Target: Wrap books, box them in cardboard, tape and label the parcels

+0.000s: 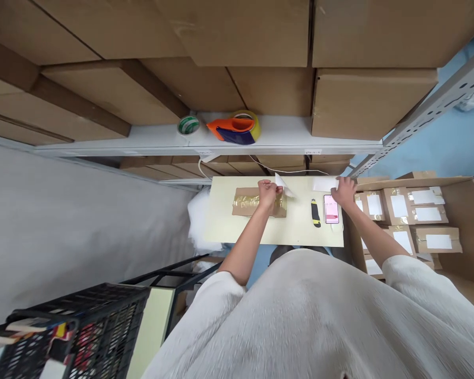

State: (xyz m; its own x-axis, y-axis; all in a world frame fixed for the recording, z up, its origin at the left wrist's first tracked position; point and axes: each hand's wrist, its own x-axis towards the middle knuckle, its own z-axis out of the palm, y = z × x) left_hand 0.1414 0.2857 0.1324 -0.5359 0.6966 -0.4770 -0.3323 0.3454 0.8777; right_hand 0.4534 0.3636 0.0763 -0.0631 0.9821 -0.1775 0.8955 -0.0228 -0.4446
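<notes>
My left hand (268, 195) is closed on a white paper label (285, 186) that curls up from its fingers, above the right part of a taped brown box (245, 202). My right hand (344, 191) reaches over the table's back right with its fingers apart, its fingertips at the edge of a white sheet or stack of labels (324, 183). Just below that hand lies a phone (331, 209) with a pink screen. A black and yellow cutter (315, 213) rests to the left of the phone. All of these are on a pale yellow table (221, 231).
A shelf (288, 131) behind the table bears large cartons (371, 102), an orange and blue tape dispenser (237, 129) and a tape roll (188, 125). At right, an open carton (468, 221) holds several labelled boxes. A black crate (110, 316) stands lower left.
</notes>
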